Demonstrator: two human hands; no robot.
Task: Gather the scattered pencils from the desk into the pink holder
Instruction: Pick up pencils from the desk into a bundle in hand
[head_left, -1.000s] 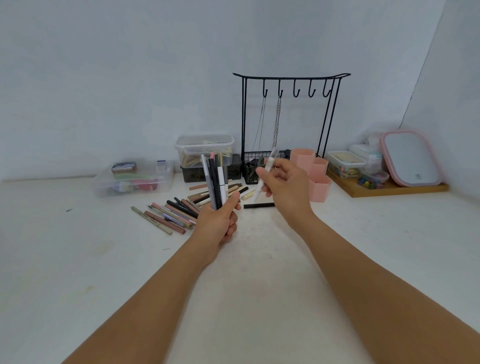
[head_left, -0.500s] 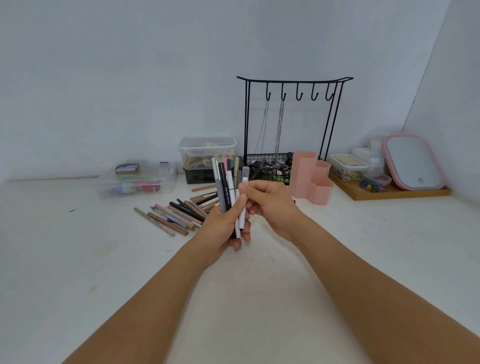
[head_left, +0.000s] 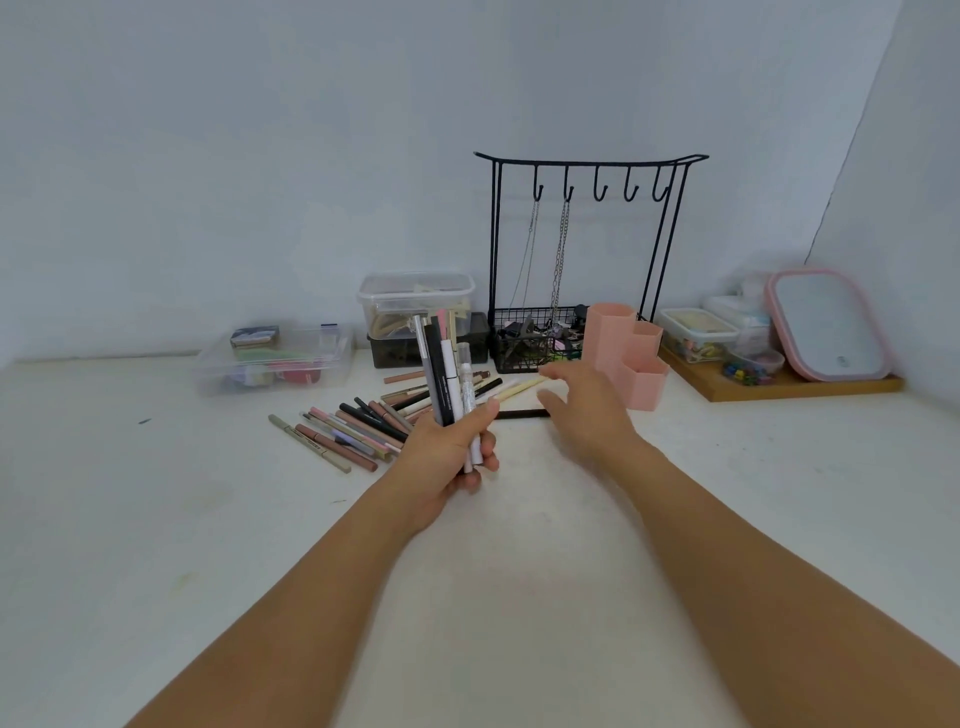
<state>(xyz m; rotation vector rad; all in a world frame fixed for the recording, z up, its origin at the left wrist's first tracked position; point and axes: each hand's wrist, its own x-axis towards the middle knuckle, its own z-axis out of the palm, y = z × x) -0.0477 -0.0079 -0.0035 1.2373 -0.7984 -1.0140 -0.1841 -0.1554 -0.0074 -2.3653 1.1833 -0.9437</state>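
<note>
The left hand (head_left: 447, 457) grips an upright bundle of pencils (head_left: 445, 374), the right hand (head_left: 582, 410) hovers with fingers spread over scattered pencils (head_left: 358, 426), and the pink holder (head_left: 626, 353) appears empty.

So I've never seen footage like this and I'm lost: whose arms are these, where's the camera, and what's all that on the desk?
There is no machine here. A person wears a camera on the head, so you look down along their own arms. The left hand grips a bunch of pencils upright. The right hand is open and holds nothing, reaching over the desk toward the loose pencils lying there. Just beyond it stands the pink holder, where the pencils should go. Behind are a black hook rack with chains, clear plastic boxes and a pink-rimmed mirror.
</note>
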